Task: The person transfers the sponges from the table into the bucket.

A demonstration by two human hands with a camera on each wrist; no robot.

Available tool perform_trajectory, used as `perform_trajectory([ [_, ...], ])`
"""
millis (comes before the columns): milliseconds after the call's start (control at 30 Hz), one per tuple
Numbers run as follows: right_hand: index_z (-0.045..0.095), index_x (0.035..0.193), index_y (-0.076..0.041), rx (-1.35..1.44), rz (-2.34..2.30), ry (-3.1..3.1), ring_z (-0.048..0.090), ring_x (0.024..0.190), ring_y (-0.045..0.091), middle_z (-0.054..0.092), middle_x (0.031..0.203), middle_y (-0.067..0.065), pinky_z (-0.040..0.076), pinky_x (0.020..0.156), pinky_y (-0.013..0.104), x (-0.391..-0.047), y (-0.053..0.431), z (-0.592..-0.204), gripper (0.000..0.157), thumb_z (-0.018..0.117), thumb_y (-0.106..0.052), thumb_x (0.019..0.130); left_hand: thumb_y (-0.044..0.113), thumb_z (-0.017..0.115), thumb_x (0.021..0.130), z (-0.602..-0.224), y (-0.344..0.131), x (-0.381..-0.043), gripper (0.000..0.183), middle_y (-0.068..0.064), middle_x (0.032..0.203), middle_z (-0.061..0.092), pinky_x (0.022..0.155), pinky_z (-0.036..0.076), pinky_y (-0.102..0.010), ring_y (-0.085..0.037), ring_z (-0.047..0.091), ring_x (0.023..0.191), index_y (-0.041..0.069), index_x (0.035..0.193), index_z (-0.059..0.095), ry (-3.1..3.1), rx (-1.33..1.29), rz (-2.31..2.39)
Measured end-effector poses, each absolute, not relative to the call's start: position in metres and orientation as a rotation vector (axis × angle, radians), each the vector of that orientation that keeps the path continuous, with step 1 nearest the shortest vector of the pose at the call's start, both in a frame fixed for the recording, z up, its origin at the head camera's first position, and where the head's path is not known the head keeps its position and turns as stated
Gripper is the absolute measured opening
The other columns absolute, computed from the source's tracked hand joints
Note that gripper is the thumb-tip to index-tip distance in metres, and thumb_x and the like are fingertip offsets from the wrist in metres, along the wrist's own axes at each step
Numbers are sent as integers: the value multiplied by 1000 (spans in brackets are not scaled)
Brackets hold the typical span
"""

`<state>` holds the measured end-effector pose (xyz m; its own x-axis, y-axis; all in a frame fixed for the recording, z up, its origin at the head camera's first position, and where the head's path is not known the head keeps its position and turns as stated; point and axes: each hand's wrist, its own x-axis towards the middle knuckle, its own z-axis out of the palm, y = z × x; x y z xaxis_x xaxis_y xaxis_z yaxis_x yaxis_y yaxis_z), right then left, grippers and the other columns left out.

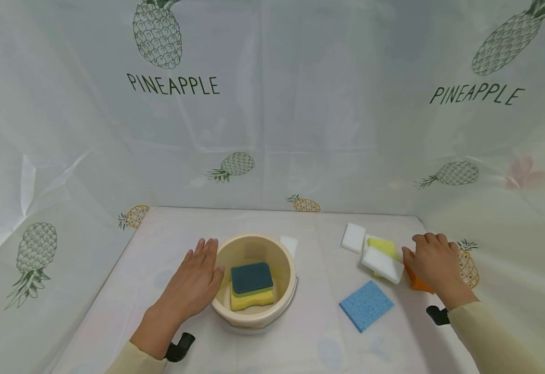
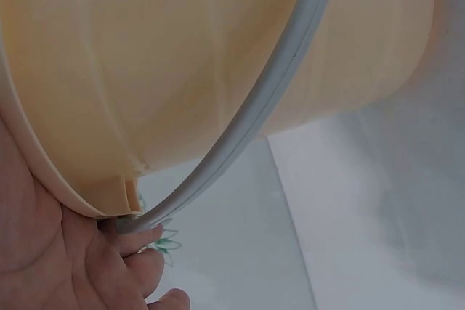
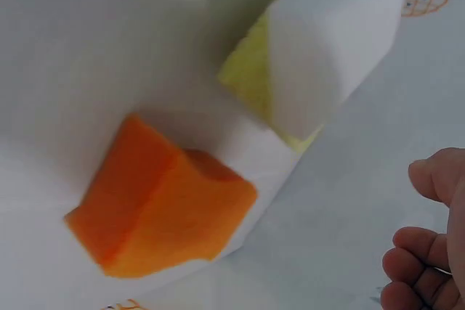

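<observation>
A cream bucket (image 1: 292, 272) stands left of the table's middle. Inside it lies a yellow sponge (image 1: 252, 300) with a dark green scouring face (image 1: 252, 279). My left hand (image 1: 190, 283) rests against the bucket's left rim with fingers extended; the left wrist view shows the palm by the rim and the grey handle (image 2: 243, 117). Over at the right, my right hand (image 1: 436, 262) hovers above an orange sponge (image 1: 421, 282). In the right wrist view a gap separates its loosely bent fingers (image 3: 407, 265) from the orange sponge (image 3: 163, 208), and they hold nothing.
Left of the orange sponge, a white sponge (image 1: 382, 265) leans on a yellow one (image 1: 386, 246). A blue sponge (image 1: 367, 305) lies nearer, another white one (image 1: 353, 238) farther back. Behind the bucket a white piece (image 1: 289, 243) is partly hidden. Pineapple-print sheeting (image 1: 319, 119) surrounds the table.
</observation>
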<state>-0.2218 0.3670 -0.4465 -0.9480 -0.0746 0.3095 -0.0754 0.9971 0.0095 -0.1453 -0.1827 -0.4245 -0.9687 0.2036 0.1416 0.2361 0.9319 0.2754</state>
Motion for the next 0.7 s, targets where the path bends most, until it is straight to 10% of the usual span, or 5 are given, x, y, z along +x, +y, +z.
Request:
perform_trajectory([
  [367,47,70,3,-43,24,-2788,40,73,43,47,74,24,29,52,44,-205,395,-477,49,66,-38,88,34,41,103,-424,-182,-145,64,-17,160,25,120,21,-55,-36,18,150,-2,153,23,-2993,-330,-457],
  [700,43,69,4,-205,62,-2846,40,70,44,42,71,24,30,52,50,-186,400,-507,71,62,-62,84,34,41,103,-423,-182,-145,65,-17,160,25,120,21,-55,-36,18,150,-2,153,22,-2998,-335,-462],
])
